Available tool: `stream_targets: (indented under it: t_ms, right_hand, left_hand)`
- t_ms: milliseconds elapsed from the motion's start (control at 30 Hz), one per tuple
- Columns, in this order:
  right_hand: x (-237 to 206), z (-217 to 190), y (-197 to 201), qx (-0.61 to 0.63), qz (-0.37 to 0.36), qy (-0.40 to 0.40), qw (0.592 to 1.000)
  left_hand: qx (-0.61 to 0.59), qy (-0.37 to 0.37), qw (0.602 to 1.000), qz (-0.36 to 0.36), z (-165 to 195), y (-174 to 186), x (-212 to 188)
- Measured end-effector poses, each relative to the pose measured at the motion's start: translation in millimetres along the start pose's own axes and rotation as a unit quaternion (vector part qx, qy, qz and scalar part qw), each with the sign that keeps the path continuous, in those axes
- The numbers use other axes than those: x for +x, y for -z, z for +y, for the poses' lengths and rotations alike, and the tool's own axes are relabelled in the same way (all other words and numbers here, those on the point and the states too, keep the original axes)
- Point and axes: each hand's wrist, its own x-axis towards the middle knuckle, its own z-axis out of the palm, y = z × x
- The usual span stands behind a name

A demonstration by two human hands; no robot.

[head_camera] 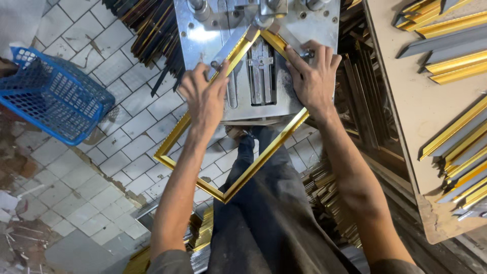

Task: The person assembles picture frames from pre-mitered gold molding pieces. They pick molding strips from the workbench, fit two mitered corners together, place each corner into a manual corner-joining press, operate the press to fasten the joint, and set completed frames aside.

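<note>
I am pressing a gold picture frame (253,162) flat onto the steel joining machine (261,66), its top corner sitting at twelve o'clock under the clamp. My left hand (205,96) is lying on the frame's left rail, fingers closed down over it. My right hand (314,76) is spreading its fingers on the right rail at one o'clock. At nine o'clock a blue mesh basket (53,94) is standing on the tiled floor (122,147); it seems empty. At three o'clock gold moulding strips (456,147) are lying on a board (411,101).
</note>
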Motion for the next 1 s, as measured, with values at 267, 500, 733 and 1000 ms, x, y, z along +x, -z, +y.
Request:
stream_targets:
  t_ms: [267, 500, 733, 1000]
  right_hand:
    - [3.5, -2.7, 2.6, 0.000, 0.011, 0.008, 1.000]
    - [-3.2, 3.5, -4.0, 0.001, 0.051, 0.027, 0.998]
    - [2.1, 0.9, -0.7, 0.016, 0.056, 0.021, 0.998]
    - [3.5, 3.4, -3.5, -0.007, 0.042, 0.041, 0.998]
  left_hand:
    - [-0.029, 0.015, 0.999, 0.007, 8.9, -19.5, 31.1]
    - [0.016, 0.001, 0.999, 0.051, 5.4, -35.4, 23.3]
    - [-0.019, 0.013, 0.999, 0.029, 10.7, -22.4, 27.9]
    - [-0.010, 0.014, 1.000, 0.024, 12.6, -17.7, 28.9]
